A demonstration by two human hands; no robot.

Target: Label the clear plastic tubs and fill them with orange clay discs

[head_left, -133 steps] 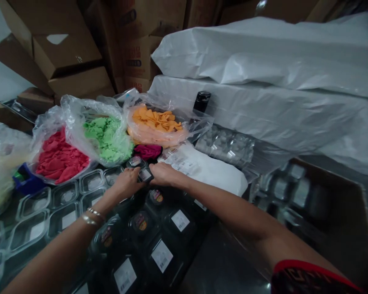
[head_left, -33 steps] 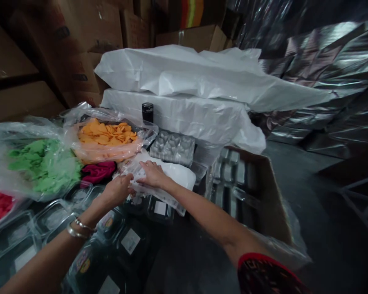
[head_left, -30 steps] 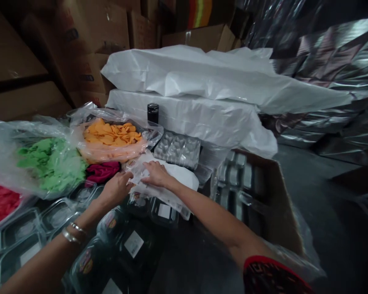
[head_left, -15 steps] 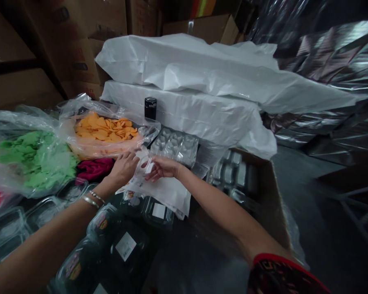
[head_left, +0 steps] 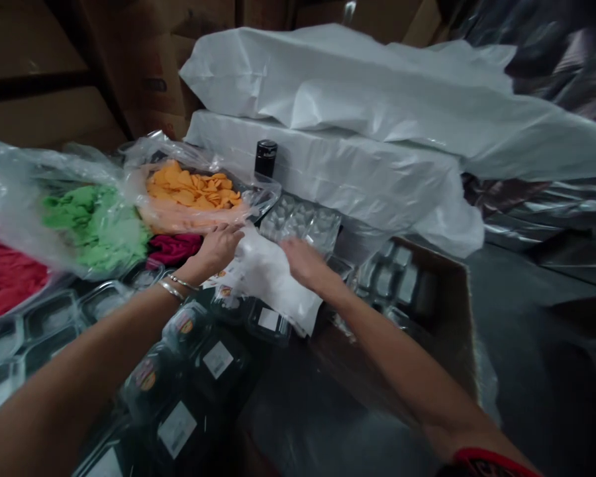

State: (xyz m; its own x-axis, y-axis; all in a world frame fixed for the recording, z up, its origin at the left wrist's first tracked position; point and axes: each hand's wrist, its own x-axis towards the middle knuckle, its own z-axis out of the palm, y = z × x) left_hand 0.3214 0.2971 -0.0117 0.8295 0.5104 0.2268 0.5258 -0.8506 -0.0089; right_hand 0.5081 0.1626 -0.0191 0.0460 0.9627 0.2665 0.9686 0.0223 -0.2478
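Head view | step: you handle the white plastic bag (head_left: 273, 278) atop the black labelled containers (head_left: 213, 358) | left hand (head_left: 217, 246) pinches its upper edge, right hand (head_left: 302, 262) grips its right side | next: likely needs steady two-handed grip.

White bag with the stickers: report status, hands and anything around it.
Left hand and right hand both gripping the white bag. Bag lifted over the labelled black containers. Orange chips bag close behind the left hand.

Both hands (head_left: 263, 255) outstretched, fingers curled
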